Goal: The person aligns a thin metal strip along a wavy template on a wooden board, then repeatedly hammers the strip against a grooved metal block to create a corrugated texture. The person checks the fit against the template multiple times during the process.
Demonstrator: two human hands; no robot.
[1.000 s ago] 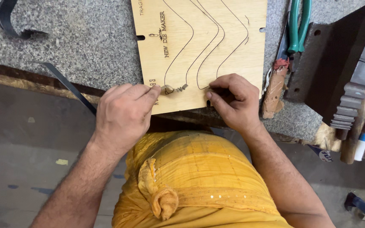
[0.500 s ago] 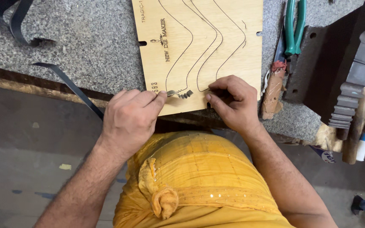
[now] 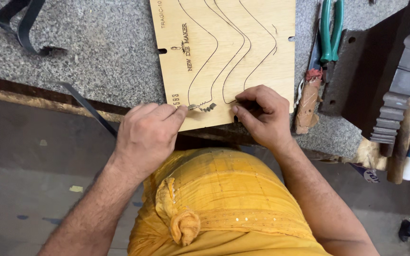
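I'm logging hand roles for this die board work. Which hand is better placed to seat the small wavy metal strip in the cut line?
Probably the left hand: its fingertips already pinch the wavy metal strip at the plywood die board's lower edge. The right hand rests flat beside it, pressing the board.

plywood die board [image 3: 243, 61] – flat on stone bench, curved slots | small zigzag metal strip [image 3: 204, 106] – on board's near edge

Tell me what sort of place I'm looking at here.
Probably a small craft workshop: a plywood board cut with curved slots lies on a stone-topped bench, green-handled pliers beside it, and the left hand holds a small zigzag metal strip.
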